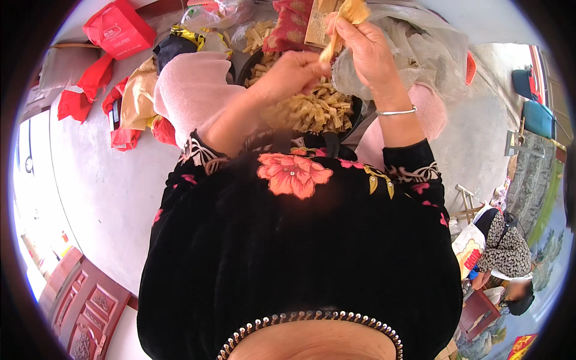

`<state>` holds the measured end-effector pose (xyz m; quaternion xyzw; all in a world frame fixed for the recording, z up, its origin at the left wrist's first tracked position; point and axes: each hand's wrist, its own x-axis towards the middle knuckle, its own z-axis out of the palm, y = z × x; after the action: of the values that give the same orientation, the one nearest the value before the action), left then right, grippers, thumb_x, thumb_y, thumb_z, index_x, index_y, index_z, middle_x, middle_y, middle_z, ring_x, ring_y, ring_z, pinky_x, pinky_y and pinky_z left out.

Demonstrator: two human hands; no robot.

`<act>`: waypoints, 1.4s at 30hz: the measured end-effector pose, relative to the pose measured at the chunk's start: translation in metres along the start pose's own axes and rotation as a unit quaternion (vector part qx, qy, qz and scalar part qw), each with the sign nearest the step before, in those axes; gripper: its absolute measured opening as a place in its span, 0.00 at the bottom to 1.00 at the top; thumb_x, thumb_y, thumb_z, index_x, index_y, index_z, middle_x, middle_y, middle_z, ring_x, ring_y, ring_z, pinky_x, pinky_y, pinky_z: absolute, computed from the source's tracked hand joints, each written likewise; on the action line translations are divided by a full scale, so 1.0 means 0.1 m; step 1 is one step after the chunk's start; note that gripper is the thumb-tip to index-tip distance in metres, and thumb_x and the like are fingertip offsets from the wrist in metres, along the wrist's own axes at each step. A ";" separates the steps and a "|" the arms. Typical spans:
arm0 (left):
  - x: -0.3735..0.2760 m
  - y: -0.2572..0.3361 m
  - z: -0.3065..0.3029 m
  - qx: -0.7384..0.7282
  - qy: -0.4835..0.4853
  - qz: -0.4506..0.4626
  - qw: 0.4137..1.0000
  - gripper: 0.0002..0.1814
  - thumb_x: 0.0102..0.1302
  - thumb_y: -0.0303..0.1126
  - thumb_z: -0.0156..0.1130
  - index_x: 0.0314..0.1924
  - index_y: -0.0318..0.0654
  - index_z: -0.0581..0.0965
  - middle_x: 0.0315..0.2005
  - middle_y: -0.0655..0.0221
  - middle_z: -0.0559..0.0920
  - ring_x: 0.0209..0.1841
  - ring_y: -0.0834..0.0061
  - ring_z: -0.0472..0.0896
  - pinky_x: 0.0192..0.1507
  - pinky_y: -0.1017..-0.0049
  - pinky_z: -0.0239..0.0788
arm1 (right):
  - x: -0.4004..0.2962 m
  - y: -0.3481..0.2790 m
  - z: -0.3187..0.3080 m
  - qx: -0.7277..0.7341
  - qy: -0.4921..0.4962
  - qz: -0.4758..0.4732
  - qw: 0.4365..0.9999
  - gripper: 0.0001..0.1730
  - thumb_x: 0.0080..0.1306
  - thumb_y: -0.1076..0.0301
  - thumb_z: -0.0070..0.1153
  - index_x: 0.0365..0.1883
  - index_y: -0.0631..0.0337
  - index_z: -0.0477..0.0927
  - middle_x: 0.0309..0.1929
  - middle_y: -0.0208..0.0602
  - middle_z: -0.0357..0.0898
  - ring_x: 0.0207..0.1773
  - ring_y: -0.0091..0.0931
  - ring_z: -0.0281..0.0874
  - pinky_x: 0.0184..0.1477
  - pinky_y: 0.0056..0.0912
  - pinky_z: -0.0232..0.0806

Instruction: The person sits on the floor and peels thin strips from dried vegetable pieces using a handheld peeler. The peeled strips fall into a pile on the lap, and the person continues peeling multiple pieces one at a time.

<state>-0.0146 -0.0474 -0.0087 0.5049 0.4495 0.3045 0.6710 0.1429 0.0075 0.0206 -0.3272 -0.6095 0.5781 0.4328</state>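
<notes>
Between my two hands a yellowish, wrinkled, sheet-like strip [332,48] is stretched, its wider end above my right fingers. My right hand [366,51] pinches it near the top. The fingertips of my left hand [297,74] close on its lower end. Below them a dark round basin [357,118] holds many folded yellowish pieces [326,108] of what looks like the same material. Behind the hands are a red patterned cloth bundle [290,27] and a wooden board [318,22]. Clear plastic sheeting [405,54] lies beside my right hand.
Pink cloth [193,90] covers my knees on both sides of the basin. Red bags [119,31] and a brown paper bag [140,96] lie at the left. Another person [501,252] is at the far right, near a wooden stool [479,312]. A carved wooden piece of furniture [90,306] stands lower left.
</notes>
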 end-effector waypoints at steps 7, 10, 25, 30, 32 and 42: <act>-0.13 0.09 -0.24 -0.082 -0.121 0.130 0.981 0.34 0.59 0.46 0.60 0.59 0.30 0.65 0.49 0.62 0.75 0.52 0.74 0.72 0.55 0.74 0.61 | -0.20 -0.10 0.21 0.340 -0.091 0.213 0.911 0.16 0.69 0.56 0.41 0.27 0.58 0.70 0.13 0.18 0.54 0.14 0.14 0.48 0.17 0.18 0.47; -0.15 0.12 -0.25 -0.201 -0.136 0.136 0.960 0.44 0.56 0.56 0.59 0.62 0.28 0.61 0.54 0.57 0.71 0.54 0.67 0.72 0.59 0.68 0.58 | -0.30 -0.11 0.31 0.287 -0.136 0.290 0.903 0.19 0.69 0.54 0.43 0.23 0.56 0.69 0.11 0.17 0.52 0.12 0.13 0.46 0.14 0.17 0.43; -0.19 0.36 -0.11 -0.431 0.235 0.133 0.861 0.13 0.72 0.38 0.39 0.30 0.43 0.66 0.15 0.81 0.57 0.16 0.84 0.54 0.21 0.80 0.51 | -0.53 0.02 0.61 0.306 -0.117 0.333 0.884 0.13 0.70 0.59 0.44 0.31 0.57 0.70 0.16 0.17 0.56 0.15 0.11 0.51 0.18 0.14 0.51; -0.28 0.32 -0.24 -0.188 0.343 0.264 0.882 0.16 0.70 0.40 0.44 0.26 0.40 0.69 0.17 0.76 0.67 0.15 0.80 0.61 0.18 0.79 0.55 | -0.60 0.05 0.61 0.438 -0.114 0.303 0.839 0.12 0.69 0.61 0.46 0.35 0.61 0.71 0.19 0.19 0.60 0.17 0.11 0.54 0.20 0.15 0.53; -0.30 0.26 -0.23 0.052 0.348 0.388 0.852 0.16 0.67 0.40 0.49 0.26 0.38 0.74 0.21 0.69 0.75 0.17 0.75 0.70 0.20 0.76 0.63 | -0.62 0.04 0.65 0.526 -0.103 0.280 0.797 0.10 0.69 0.62 0.46 0.36 0.60 0.71 0.19 0.19 0.60 0.17 0.11 0.55 0.21 0.15 0.54; -0.42 0.02 0.21 0.207 0.241 0.344 0.884 0.15 0.65 0.35 0.51 0.43 0.30 0.78 0.44 0.54 0.79 0.47 0.64 0.78 0.50 0.73 0.68 | -0.74 0.06 0.54 -0.052 0.002 0.039 0.998 0.09 0.61 0.70 0.54 0.35 0.68 0.73 0.25 0.38 0.76 0.26 0.27 0.75 0.28 0.29 0.66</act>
<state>-0.0131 -0.0914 0.0071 0.6662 0.4485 0.5282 0.2756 0.1236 -0.0807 0.0056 -0.3745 -0.6244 0.5613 0.3934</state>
